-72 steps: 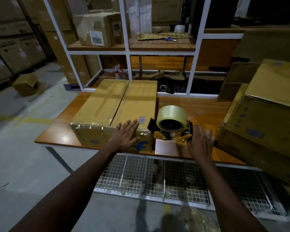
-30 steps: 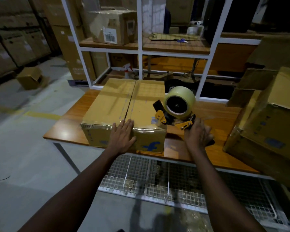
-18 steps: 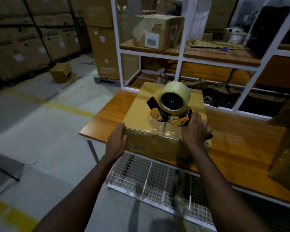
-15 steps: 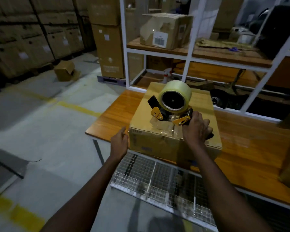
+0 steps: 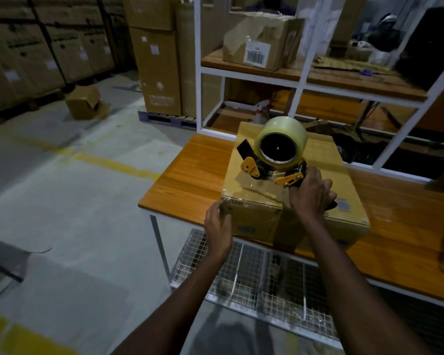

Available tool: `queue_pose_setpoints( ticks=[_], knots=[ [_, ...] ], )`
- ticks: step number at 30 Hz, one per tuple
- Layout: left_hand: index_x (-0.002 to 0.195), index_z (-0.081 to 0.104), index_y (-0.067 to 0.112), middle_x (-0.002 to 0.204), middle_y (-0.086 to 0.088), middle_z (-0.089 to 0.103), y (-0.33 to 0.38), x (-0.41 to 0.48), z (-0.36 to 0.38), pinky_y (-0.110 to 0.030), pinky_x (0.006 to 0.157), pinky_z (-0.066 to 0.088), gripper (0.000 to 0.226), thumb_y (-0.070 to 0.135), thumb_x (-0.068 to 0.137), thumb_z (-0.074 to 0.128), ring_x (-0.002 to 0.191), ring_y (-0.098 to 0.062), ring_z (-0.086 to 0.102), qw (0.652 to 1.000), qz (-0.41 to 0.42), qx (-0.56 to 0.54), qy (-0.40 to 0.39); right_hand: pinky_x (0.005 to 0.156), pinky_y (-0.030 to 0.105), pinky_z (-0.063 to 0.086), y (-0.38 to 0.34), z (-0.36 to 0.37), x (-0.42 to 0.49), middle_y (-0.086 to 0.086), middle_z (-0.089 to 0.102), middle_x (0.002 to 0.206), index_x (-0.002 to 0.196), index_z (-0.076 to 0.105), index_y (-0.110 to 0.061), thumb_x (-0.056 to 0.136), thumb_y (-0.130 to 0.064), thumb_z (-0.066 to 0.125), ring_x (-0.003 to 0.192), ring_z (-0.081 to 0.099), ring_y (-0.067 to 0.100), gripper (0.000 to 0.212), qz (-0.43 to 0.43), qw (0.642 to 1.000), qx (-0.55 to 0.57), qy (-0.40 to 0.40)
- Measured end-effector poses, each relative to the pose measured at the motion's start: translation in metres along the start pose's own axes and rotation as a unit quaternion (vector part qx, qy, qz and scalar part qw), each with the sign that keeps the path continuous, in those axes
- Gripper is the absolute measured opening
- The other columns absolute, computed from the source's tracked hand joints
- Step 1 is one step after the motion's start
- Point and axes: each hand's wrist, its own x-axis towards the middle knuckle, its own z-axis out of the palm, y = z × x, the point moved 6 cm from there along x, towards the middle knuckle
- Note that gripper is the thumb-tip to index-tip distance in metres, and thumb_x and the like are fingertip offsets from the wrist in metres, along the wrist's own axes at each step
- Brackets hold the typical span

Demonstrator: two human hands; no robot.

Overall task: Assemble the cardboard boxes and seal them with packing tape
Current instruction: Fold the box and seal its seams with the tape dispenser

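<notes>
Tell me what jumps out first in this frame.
The tape dispenser, with its big clear roll, sits on top of the cardboard box at mid-frame, gripped by the right hand. The left hand braces the box's near left corner, on the orange wooden table.

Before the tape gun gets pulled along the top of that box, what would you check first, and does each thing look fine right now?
1. Box sits fully on the table: ok.
2. Left hand steadies the near left corner: ok.
3. Right hand grips the tape dispenser handle: ok.
4. Tape end stuck over the near edge: ok, a shiny strip shows there.
5. Dispenser lined up with the flap seam: cannot tell, the seam is hidden.
6. Path across the box top is free: ok.
</notes>
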Motion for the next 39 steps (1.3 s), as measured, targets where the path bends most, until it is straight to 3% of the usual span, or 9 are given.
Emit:
queue_pose_setpoints(
  ticks=[5,11,16,20,22,25,28,33,39],
  knots=[
    [0.105,0.059,0.021,0.118,-0.003,0.055,0.005,0.013,0.006,-0.024,0.064,0.041,0.008,0.025,0.100,0.054,0.102,-0.021,0.056,0.994,-0.098,-0.040,0.032,0.084,0.046,0.031,0.001,0.000,0.001,0.009,0.057,0.114,0.107,0.052,-0.015,0.091,-0.021,0.059,0.104,0.045,0.037,0.019,0.012,1.000,-0.006,0.000],
    [0.092,0.066,0.017,0.110,0.001,0.059,0.004,0.024,0.011,-0.030,0.077,0.044,0.020,0.035,0.096,0.060,0.093,-0.017,0.056,0.988,-0.132,0.016,0.082,0.086,0.045,0.031,0.003,0.001,0.000,0.008,0.056,0.116,0.111,0.051,-0.016,0.090,-0.022,0.061,0.107,0.045,0.036,0.024,0.029,1.000,-0.010,-0.004],
    [0.072,0.056,0.032,0.102,0.003,0.060,0.006,0.035,0.001,-0.037,0.081,0.052,0.023,0.029,0.093,0.067,0.089,-0.015,0.056,0.992,-0.047,0.105,0.050,0.082,0.043,0.028,0.007,0.001,0.001,0.007,0.057,0.113,0.106,0.050,-0.017,0.090,-0.024,0.062,0.103,0.045,0.034,0.021,0.030,0.999,-0.014,0.010],
    [0.079,0.053,0.021,0.090,0.004,0.061,0.004,0.047,-0.010,-0.037,0.074,0.051,0.026,0.035,0.085,0.075,0.090,-0.023,0.063,0.991,0.016,0.132,0.034,0.085,0.046,0.031,0.010,-0.001,-0.001,0.006,0.057,0.115,0.105,0.049,-0.017,0.090,-0.022,0.062,0.104,0.046,0.034,0.021,0.039,0.999,-0.014,0.009],
    [0.105,0.057,0.021,0.109,-0.002,0.060,0.005,0.060,-0.014,-0.041,0.082,0.050,0.038,0.044,0.082,0.076,0.104,-0.025,0.058,0.974,0.070,0.215,0.007,0.086,0.047,0.032,0.011,-0.004,0.000,0.007,0.057,0.117,0.107,0.050,-0.017,0.090,-0.022,0.061,0.104,0.045,0.034,0.021,0.037,0.999,-0.016,0.007],
    [0.146,0.035,0.030,0.154,-0.012,0.030,0.015,0.090,-0.016,-0.053,0.100,0.037,0.078,0.066,0.083,0.061,0.138,-0.033,0.033,0.912,0.193,0.353,-0.075,0.087,0.048,0.032,0.013,-0.010,0.002,0.008,0.057,0.117,0.108,0.051,-0.015,0.091,-0.025,0.059,0.105,0.045,0.036,0.021,0.038,0.999,-0.017,0.011],
    [0.156,0.005,0.042,0.166,-0.006,-0.004,0.032,0.109,-0.001,-0.068,0.111,0.021,0.078,0.079,0.090,0.020,0.151,-0.036,0.004,0.773,0.359,0.481,-0.205,0.088,0.048,0.032,0.014,-0.015,0.003,0.009,0.057,0.116,0.109,0.052,-0.015,0.091,-0.027,0.059,0.107,0.045,0.036,0.022,0.049,0.999,-0.010,0.018],
    [0.152,-0.018,0.043,0.165,-0.005,-0.011,0.038,0.112,0.038,-0.059,0.121,0.006,0.071,0.053,0.101,0.031,0.152,-0.030,-0.006,0.550,0.473,0.582,-0.367,0.089,0.048,0.032,0.023,-0.023,0.005,0.010,0.057,0.116,0.108,0.051,-0.014,0.090,-0.020,0.061,0.109,0.045,0.037,0.021,0.064,0.997,-0.016,0.029],
    [0.148,-0.026,0.046,0.164,-0.018,0.008,0.033,0.104,0.043,-0.054,0.119,0.024,0.091,0.046,0.097,0.049,0.149,-0.040,0.016,0.505,0.543,0.560,-0.368,0.093,0.051,0.033,0.037,-0.032,0.009,0.009,0.058,0.119,0.111,0.052,-0.015,0.090,-0.022,0.062,0.114,0.046,0.038,0.025,0.089,0.995,-0.013,0.042]
  ],
)
